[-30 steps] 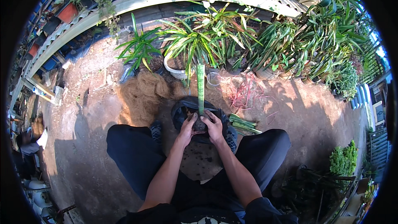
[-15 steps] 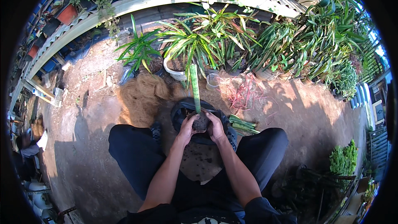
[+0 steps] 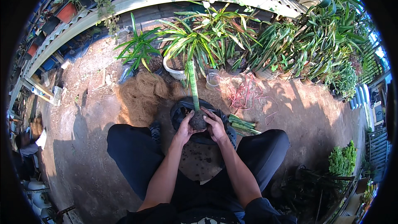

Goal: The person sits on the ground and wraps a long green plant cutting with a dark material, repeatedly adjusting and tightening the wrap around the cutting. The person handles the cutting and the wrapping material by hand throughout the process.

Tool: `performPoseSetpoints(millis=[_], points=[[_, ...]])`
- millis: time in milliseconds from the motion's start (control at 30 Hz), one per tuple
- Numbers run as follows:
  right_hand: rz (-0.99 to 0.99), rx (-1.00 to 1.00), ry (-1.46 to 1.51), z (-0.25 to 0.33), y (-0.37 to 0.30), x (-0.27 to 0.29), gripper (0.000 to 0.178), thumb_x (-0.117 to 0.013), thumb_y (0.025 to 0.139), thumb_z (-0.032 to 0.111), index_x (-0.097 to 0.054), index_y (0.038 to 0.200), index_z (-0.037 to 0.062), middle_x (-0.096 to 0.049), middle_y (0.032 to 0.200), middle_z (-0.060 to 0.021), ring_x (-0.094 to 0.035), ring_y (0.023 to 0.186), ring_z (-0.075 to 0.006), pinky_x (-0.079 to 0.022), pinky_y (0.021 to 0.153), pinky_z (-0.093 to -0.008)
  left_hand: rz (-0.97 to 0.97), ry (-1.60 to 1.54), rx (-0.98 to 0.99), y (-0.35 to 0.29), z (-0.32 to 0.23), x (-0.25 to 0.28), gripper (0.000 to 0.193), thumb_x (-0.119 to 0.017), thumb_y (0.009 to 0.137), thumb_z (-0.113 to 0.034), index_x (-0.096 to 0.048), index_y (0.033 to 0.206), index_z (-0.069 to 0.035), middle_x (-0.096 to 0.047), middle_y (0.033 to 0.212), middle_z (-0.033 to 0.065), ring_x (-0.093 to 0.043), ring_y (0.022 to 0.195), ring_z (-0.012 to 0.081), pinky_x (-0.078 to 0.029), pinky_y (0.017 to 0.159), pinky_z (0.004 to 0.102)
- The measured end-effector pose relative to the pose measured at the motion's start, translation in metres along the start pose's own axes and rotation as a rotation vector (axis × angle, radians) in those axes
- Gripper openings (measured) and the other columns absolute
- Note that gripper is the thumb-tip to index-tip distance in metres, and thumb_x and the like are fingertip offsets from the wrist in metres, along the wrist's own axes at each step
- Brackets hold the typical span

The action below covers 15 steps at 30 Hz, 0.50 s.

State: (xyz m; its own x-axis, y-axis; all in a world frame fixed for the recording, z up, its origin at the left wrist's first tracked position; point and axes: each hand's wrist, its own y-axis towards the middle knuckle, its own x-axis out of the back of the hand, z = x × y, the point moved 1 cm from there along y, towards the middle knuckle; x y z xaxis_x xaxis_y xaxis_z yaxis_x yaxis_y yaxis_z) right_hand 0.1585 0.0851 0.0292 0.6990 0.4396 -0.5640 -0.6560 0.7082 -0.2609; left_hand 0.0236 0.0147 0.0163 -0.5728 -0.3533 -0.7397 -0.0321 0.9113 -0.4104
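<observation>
Between my palms sits a dark ball of soil, with a long green snake plant leaf standing up out of it, tilted slightly left at the top. My left hand cups the ball's left side, and my right hand wraps its right side, both with curled fingers. Beneath and behind them stands a black bag, open at the top; what it holds is mostly hidden by my hands. Several cut green leaves lie on the ground just right of the bag.
A heap of brown fibre lies left of the bag. Tangled pink string and a clear plastic cup are beyond it to the right. Potted plants line the far side, one in a white pot. Dark crumbs dot the ground between my legs.
The leaf's top has swung a little to the left, and the soil ball has shifted slightly in my hands. My fingers have moved up around the ball, thumbs nearer the leaf's base.
</observation>
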Motion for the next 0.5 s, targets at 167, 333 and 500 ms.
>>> performPoseSetpoints(millis=[167, 333, 500], points=[[-0.052, 0.006, 0.044, 0.0019, -0.0019, 0.0009, 0.048, -0.055, 0.095, 0.007, -0.044, 0.140, -0.0033, -0.053, 0.134, -0.0140, -0.054, 0.120, -0.0213, -0.043, 0.102, -0.0332, 0.024, 0.130, -0.060, 0.0003, 0.0017, -0.0026, 0.042, -0.058, 0.097, -0.027, -0.049, 0.131, -0.005, -0.064, 0.116, 0.0094, -0.068, 0.097, 0.0194, -0.061, 0.078, 0.0402], [-0.036, 0.009, -0.009, -0.0003, -0.0020, 0.0022, 0.049, -0.057, 0.094, 0.005, -0.043, 0.141, -0.0034, -0.053, 0.134, -0.0143, -0.056, 0.118, -0.0207, -0.046, 0.099, -0.0320, 0.009, 0.161, -0.085, 0.0012, 0.0052, 0.0003, 0.041, -0.057, 0.097, -0.027, -0.049, 0.131, -0.005, -0.064, 0.115, 0.0087, -0.068, 0.097, 0.0191, -0.061, 0.079, 0.0398], [-0.067, 0.033, 0.016, -0.0018, -0.0022, 0.0027, 0.052, -0.059, 0.093, 0.005, -0.042, 0.141, -0.0028, -0.055, 0.132, -0.0133, -0.057, 0.115, -0.0201, -0.048, 0.097, -0.0316, 0.018, 0.114, -0.049, 0.0046, 0.0077, 0.0010, 0.043, -0.057, 0.098, -0.032, -0.049, 0.131, -0.005, -0.064, 0.115, 0.0083, -0.068, 0.096, 0.0197, -0.061, 0.079, 0.0391]])
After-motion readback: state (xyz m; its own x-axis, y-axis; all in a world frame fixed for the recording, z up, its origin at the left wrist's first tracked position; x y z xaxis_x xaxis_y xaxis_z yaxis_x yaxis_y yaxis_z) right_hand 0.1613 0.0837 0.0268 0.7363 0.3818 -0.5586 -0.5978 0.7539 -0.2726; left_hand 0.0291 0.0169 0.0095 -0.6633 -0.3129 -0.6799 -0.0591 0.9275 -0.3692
